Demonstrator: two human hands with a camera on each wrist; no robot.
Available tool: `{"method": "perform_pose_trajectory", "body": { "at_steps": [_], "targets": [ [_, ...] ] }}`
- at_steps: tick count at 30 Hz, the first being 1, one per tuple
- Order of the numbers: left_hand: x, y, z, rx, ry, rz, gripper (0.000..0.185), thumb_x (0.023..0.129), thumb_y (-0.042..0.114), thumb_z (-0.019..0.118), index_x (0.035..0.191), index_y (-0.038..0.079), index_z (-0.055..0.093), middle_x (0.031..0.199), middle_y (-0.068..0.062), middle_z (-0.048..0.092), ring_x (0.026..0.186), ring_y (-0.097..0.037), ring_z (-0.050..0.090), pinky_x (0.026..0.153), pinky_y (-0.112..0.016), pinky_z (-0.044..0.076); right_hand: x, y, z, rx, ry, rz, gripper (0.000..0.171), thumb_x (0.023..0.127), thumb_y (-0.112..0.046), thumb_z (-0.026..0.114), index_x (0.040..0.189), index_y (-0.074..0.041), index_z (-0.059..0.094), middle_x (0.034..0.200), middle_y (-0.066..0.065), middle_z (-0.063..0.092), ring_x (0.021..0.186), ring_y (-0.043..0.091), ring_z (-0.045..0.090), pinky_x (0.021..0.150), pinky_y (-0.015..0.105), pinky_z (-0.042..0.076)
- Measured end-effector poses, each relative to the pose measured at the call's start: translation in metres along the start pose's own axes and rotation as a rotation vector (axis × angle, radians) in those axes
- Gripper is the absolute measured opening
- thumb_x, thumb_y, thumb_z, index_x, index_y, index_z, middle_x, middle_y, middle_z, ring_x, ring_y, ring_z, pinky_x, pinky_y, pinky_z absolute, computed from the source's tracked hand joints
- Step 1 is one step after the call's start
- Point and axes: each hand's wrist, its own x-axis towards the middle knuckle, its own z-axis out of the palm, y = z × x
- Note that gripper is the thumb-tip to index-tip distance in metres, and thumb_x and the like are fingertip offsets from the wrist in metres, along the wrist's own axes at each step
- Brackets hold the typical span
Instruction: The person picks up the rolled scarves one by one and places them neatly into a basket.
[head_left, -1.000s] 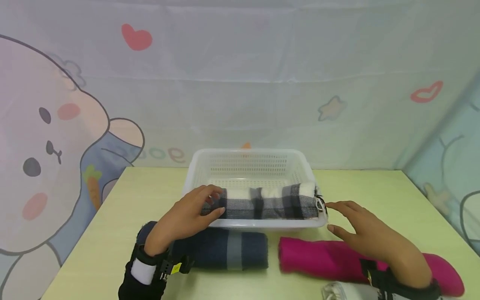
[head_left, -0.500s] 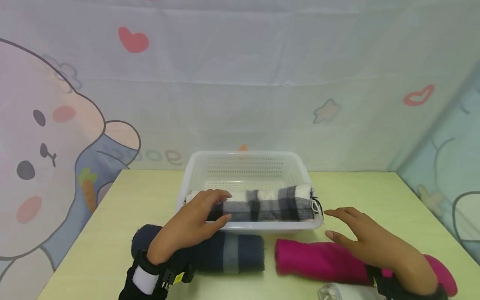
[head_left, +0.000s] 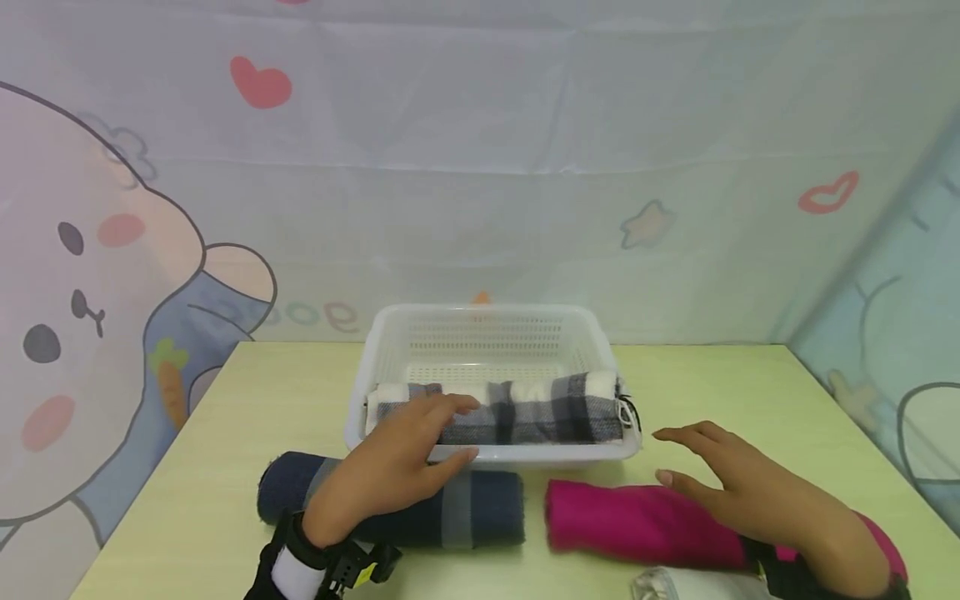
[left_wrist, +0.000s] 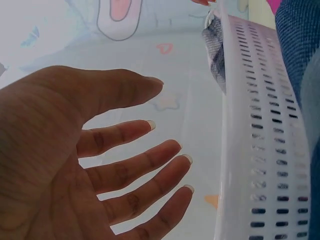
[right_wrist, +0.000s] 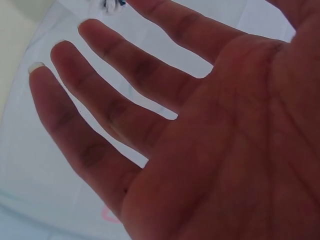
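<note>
A rolled black-and-white checked scarf (head_left: 536, 412) with tassels at its right end lies along the front of a white plastic basket (head_left: 491, 454). My left hand (head_left: 397, 462) hovers over the basket's front rim with relaxed, spread fingers, covering part of the scarf from the head camera. In the left wrist view the left hand (left_wrist: 100, 150) holds nothing. To the right of the basket, my right hand (head_left: 757, 492) hangs above a magenta roll of cloth (head_left: 637, 521). Spread fingers and a bare palm show on the right hand (right_wrist: 200, 130) in the right wrist view.
A navy roll of cloth (head_left: 420, 521) with grey stripes lies in front of the basket, below the left hand. Partly cut off at the bottom edge is a whitish roll (head_left: 697, 585). The pale yellow table (head_left: 300, 392) ends at a printed curtain (head_left: 450, 167) behind.
My left hand has drawn back off the scarf's left end, slightly right and down, exposing more of the scarf. The right hand sits farther from the tassels. The view has shifted a little.
</note>
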Motion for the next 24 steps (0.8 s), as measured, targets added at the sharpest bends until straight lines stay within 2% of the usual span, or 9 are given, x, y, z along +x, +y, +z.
{"method": "perform_pose_trajectory", "body": {
  "at_steps": [8,13,18,24],
  "targets": [
    [0.001,0.011,0.006,0.035,-0.036,0.004,0.05,0.099,0.032,0.061,0.144,0.014,0.047,0.139,-0.008,0.056,0.121,-0.022,0.059,0.093,-0.041,0.053,-0.001,0.001,-0.001,0.073,-0.089,-0.008,0.047,0.096,-0.039,0.064,0.136,-0.015,0.054,0.125,0.002,0.059,0.111,0.028,0.061,0.077,0.038,0.053],
    [0.0,0.014,0.007,0.029,-0.039,0.005,0.05,0.099,0.033,0.061,0.144,0.016,0.047,0.142,-0.007,0.054,0.127,-0.022,0.056,0.096,-0.042,0.052,-0.003,0.002,-0.001,0.08,-0.105,-0.032,0.046,0.096,-0.037,0.065,0.136,-0.017,0.054,0.127,0.002,0.06,0.111,0.026,0.061,0.079,0.036,0.053],
    [0.0,0.018,0.011,0.052,-0.038,0.046,0.05,0.098,0.035,0.062,0.143,0.018,0.047,0.14,-0.006,0.055,0.128,-0.02,0.055,0.097,-0.038,0.052,-0.006,0.004,0.0,0.059,-0.098,-0.056,0.047,0.095,-0.038,0.066,0.135,-0.017,0.055,0.126,0.001,0.06,0.108,0.025,0.062,0.081,0.034,0.053],
    [0.0,0.02,0.014,0.066,-0.019,0.082,0.05,0.098,0.035,0.064,0.142,0.018,0.048,0.138,-0.005,0.056,0.128,-0.019,0.055,0.097,-0.038,0.052,-0.009,0.006,-0.001,0.056,-0.131,-0.042,0.053,0.092,-0.043,0.068,0.136,-0.017,0.054,0.126,0.0,0.06,0.108,0.025,0.063,0.082,0.035,0.053]
  ]
}}
